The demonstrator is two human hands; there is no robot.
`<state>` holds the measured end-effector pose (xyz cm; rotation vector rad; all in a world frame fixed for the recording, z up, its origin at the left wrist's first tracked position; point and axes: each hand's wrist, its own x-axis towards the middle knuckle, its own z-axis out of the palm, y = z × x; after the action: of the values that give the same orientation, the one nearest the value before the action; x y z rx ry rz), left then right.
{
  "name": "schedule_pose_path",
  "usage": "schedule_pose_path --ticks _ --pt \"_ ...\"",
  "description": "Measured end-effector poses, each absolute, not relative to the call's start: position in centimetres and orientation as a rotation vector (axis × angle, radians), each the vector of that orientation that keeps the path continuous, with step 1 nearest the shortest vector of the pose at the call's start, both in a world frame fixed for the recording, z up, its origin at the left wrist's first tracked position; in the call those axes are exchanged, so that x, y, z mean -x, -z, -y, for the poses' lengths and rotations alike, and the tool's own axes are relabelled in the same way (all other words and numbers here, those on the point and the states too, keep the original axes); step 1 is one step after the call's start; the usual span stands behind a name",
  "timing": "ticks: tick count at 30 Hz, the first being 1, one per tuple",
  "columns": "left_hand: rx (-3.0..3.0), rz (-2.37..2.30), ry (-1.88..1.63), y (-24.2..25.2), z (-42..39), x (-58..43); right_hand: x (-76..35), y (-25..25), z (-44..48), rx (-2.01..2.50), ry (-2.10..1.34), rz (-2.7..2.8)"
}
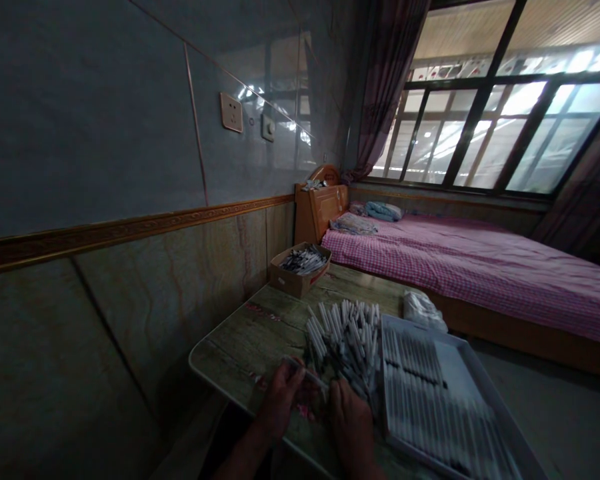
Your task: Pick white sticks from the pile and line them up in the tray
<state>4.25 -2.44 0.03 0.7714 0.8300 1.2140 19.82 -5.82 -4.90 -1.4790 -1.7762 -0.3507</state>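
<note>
My left hand [281, 392] is closed, thumb and fingers pinching a slim, whitish, see-through stick [316, 380], blurred and pen-like. The stick slants down to the right, toward my right hand [349, 415]. That hand is curled shut near the stick's far end; what its fingers pinch is hidden. Just beyond both hands lies a loose pile of white pen-like sticks [347, 327] with darker parts among them. To the right, a pale shallow tray [455, 363] holds rows of similar slim sticks laid side by side, some with dark middles.
A cardboard box [293, 283] full of dark and silvery slim pieces stands at the table's [240, 333] far left corner, by the wall. A crumpled clear plastic bag [423, 310] lies behind the tray. Beyond is a bed [455, 267] with a pink checked cover.
</note>
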Motion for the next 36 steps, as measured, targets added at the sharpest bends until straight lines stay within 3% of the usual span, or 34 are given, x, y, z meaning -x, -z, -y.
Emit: schedule_pose_path --ticks 8,15,21,27,32,36 --pt "-0.704 -0.835 -1.218 -0.3 2.4 -4.4 -18.7 2.7 6.4 1.563 -0.095 1.582" --pt "-0.738 -0.814 -1.219 0.6 2.0 -4.3 -19.2 3.0 6.3 1.498 0.137 1.755" --pt "-0.692 -0.801 -1.254 0.5 2.0 -4.2 -18.8 2.4 6.5 1.578 -0.018 1.618" --pt "-0.712 -0.766 -1.215 0.3 2.0 -4.2 -19.2 2.7 6.4 1.463 0.232 1.781" --pt "-0.702 -0.760 -1.243 0.4 2.0 -4.3 -19.0 2.5 6.3 1.563 -0.018 1.667" --pt "-0.726 -0.769 -1.190 0.3 2.2 -4.3 -19.3 2.7 6.3 1.484 0.228 1.813"
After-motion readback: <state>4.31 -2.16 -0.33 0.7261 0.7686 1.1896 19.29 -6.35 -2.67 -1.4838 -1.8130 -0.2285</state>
